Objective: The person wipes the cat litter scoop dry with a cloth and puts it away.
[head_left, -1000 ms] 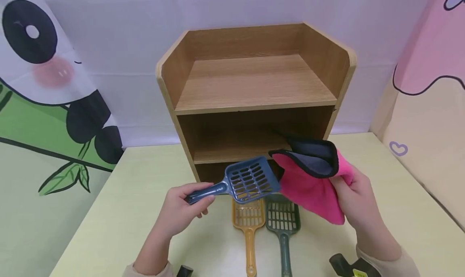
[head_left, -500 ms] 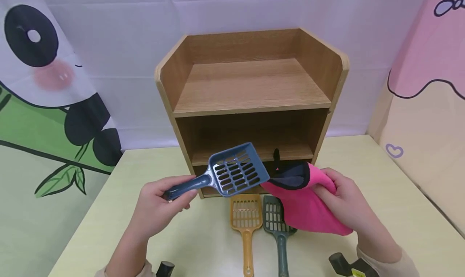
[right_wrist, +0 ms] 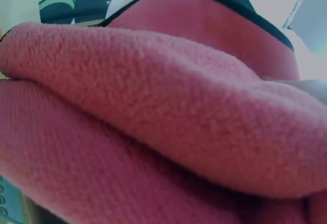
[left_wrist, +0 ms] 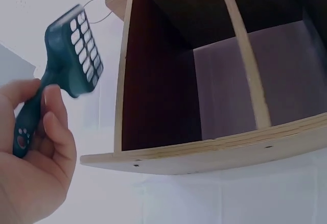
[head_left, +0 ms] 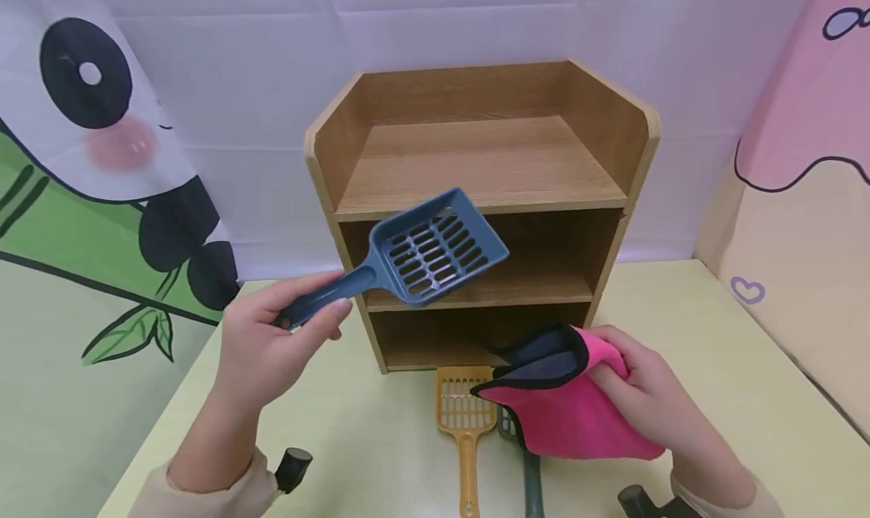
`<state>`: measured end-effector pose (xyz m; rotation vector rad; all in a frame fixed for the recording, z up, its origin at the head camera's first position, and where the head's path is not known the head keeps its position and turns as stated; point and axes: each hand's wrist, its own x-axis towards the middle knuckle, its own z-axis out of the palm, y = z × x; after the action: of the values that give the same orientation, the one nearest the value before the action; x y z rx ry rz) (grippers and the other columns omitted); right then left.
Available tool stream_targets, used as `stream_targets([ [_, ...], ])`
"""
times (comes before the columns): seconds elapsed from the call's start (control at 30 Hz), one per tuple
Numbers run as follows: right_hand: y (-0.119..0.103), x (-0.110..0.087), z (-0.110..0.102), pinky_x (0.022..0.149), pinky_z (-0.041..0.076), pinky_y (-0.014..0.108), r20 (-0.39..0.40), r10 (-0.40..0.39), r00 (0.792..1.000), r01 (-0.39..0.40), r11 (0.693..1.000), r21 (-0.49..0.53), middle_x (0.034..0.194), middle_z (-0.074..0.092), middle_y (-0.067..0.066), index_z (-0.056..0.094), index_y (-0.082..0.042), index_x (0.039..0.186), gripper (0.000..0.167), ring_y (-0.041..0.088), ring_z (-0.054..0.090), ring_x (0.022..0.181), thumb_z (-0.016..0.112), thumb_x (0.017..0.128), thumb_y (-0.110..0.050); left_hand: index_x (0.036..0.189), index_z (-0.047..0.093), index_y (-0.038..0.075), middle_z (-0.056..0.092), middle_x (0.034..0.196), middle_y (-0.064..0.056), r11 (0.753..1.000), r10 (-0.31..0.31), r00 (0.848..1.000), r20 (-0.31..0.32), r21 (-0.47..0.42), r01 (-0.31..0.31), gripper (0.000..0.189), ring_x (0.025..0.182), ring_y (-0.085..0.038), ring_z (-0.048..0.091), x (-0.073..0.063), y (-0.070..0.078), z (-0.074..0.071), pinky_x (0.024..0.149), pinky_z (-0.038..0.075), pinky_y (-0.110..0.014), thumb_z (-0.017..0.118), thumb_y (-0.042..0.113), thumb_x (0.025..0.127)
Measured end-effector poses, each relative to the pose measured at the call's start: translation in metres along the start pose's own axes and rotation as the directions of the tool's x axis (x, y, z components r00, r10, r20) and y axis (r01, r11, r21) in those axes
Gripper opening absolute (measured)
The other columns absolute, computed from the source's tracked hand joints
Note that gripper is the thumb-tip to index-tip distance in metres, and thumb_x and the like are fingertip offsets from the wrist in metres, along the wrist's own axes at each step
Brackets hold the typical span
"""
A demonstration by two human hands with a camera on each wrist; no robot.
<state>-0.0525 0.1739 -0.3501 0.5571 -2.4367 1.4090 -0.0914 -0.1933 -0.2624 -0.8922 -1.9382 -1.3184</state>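
A blue slotted litter scoop [head_left: 435, 250] is raised in front of the shelf, its handle pinched between the thumb and fingers of my left hand [head_left: 272, 344]. The left wrist view shows the same litter scoop [left_wrist: 71, 55] from the side, a paw print on its handle. My right hand [head_left: 646, 390] grips a folded pink cloth [head_left: 578, 420] with a dark grey inner side and black edging. Pink fabric [right_wrist: 168, 101] fills most of the right wrist view. On the table, a yellow litter scoop [head_left: 466, 412] lies beside a dark green litter scoop [head_left: 533, 484], whose head is mostly covered by the cloth.
A wooden shelf unit [head_left: 482, 155] with a raised top rim and two compartments below stands at the back of the pale table [head_left: 381, 442]. Behind it hangs a light curtain [head_left: 462, 20] with cartoon prints at both sides.
My left hand has lifted the blue litter scoop up and to the left, away from the cloth. My right hand has lowered the cloth, now over the green scoop's head.
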Motion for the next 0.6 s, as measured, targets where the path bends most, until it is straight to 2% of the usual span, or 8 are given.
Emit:
stream_targets([
  [0.07, 0.001, 0.000, 0.002, 0.062, 0.051, 0.025, -0.007, 0.038, 0.999, -0.038, 0.999, 0.017, 0.086, 0.062, -0.006, 0.058, -0.011, 0.110, 0.019, 0.012, 0.062, 0.068, 0.055, 0.093, -0.004, 0.102, 0.070, -0.007, 0.067, 0.070, 0.012, 0.999, -0.011, 1.000, -0.025, 0.041, 0.012, 0.032, 0.054, -0.002, 0.062, 0.009, 0.004, 0.001, 0.040, 0.033, -0.020, 0.072, -0.013, 0.071],
  [0.17, 0.003, 0.003, 0.005, 0.058, 0.050, 0.025, -0.017, 0.179, 0.984, -0.179, 0.984, 0.007, 0.075, 0.061, -0.002, 0.059, -0.008, 0.103, 0.012, 0.012, 0.061, 0.059, 0.053, 0.096, -0.016, 0.104, 0.071, -0.002, 0.068, 0.070, 0.003, 0.990, -0.066, 0.996, -0.065, 0.124, 0.073, 0.029, 0.054, -0.002, 0.062, 0.022, 0.008, 0.004, 0.044, 0.039, -0.017, 0.073, -0.005, 0.076],
  [0.27, 0.007, 0.008, 0.005, 0.055, 0.048, 0.025, -0.031, 0.331, 0.943, -0.332, 0.943, -0.025, 0.067, 0.059, 0.001, 0.060, -0.005, 0.095, 0.024, 0.013, 0.058, 0.055, 0.052, 0.097, -0.027, 0.107, 0.071, 0.002, 0.069, 0.075, -0.010, 0.969, -0.143, 0.984, -0.106, 0.188, 0.161, 0.026, 0.054, -0.001, 0.061, 0.033, 0.010, 0.008, 0.049, 0.044, -0.015, 0.072, 0.006, 0.081],
  [0.33, 0.008, 0.010, 0.004, 0.055, 0.048, 0.026, -0.039, 0.405, 0.914, -0.405, 0.914, -0.015, 0.065, 0.059, 0.002, 0.061, -0.003, 0.091, 0.032, 0.015, 0.059, 0.055, 0.050, 0.098, -0.033, 0.107, 0.071, 0.003, 0.069, 0.076, -0.014, 0.954, -0.174, 0.976, -0.133, 0.221, 0.201, 0.026, 0.053, 0.001, 0.060, 0.040, 0.010, 0.011, 0.051, 0.046, -0.013, 0.072, 0.011, 0.082],
  [0.43, 0.008, 0.012, 0.000, 0.057, 0.050, 0.028, -0.031, 0.482, 0.876, -0.477, 0.874, 0.090, 0.062, 0.060, 0.002, 0.061, -0.002, 0.091, 0.040, 0.019, 0.062, 0.055, 0.049, 0.097, -0.040, 0.105, 0.072, 0.001, 0.070, 0.077, -0.015, 0.934, -0.142, 0.976, -0.164, 0.305, 0.187, 0.026, 0.054, 0.007, 0.055, 0.049, 0.007, 0.015, 0.053, 0.044, -0.010, 0.072, 0.015, 0.083],
  [0.53, 0.007, 0.013, -0.004, 0.058, 0.052, 0.029, -0.016, 0.522, 0.853, -0.508, 0.837, 0.202, 0.062, 0.061, -0.001, 0.060, -0.005, 0.091, 0.043, 0.021, 0.065, 0.057, 0.049, 0.095, -0.046, 0.102, 0.071, -0.003, 0.071, 0.078, -0.016, 0.900, -0.090, 0.980, -0.175, 0.407, 0.155, 0.027, 0.056, -0.003, 0.056, 0.057, 0.005, 0.019, 0.053, 0.039, -0.008, 0.070, 0.017, 0.084],
  [0.6, 0.008, 0.013, -0.005, 0.057, 0.052, 0.029, -0.010, 0.518, 0.855, -0.499, 0.830, 0.249, 0.062, 0.061, -0.002, 0.060, -0.007, 0.090, 0.040, 0.021, 0.065, 0.057, 0.050, 0.095, -0.045, 0.102, 0.071, -0.004, 0.071, 0.082, -0.018, 0.870, -0.069, 0.982, -0.175, 0.471, 0.145, 0.028, 0.058, -0.014, 0.058, 0.061, 0.004, 0.022, 0.052, 0.038, -0.012, 0.068, 0.019, 0.085],
])
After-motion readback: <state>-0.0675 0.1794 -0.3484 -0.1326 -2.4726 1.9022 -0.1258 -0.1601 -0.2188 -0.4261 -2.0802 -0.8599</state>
